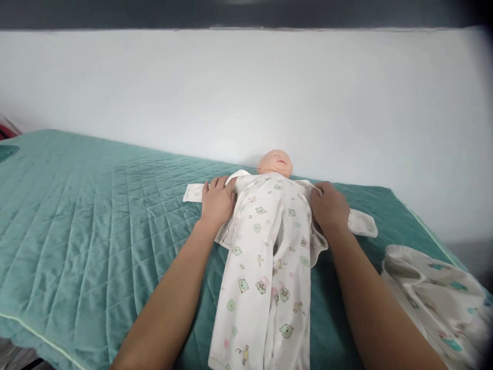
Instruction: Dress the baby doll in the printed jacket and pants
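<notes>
A baby doll [275, 163] lies on its back, its bare head toward the wall. White baby clothes [262, 226] printed with small bears cover its body: two long trouser-like legs reach toward me, and a shirt's flaps show at both sides. Whether these are one piece or two, I cannot tell. My left hand [217, 201] is at the doll's shoulder on the left, fingers bent over the shirt sleeve. On the other side my right hand [330, 206] is closed on the shirt's edge, with the fingertips partly hidden. Sleeve ends stick out beyond both hands.
A green quilted cover [115, 221] spreads under everything, with a pale piped edge. Another white printed cloth [435, 298] lies crumpled at the lower right. A white wall [231, 92] rises just behind the doll's head.
</notes>
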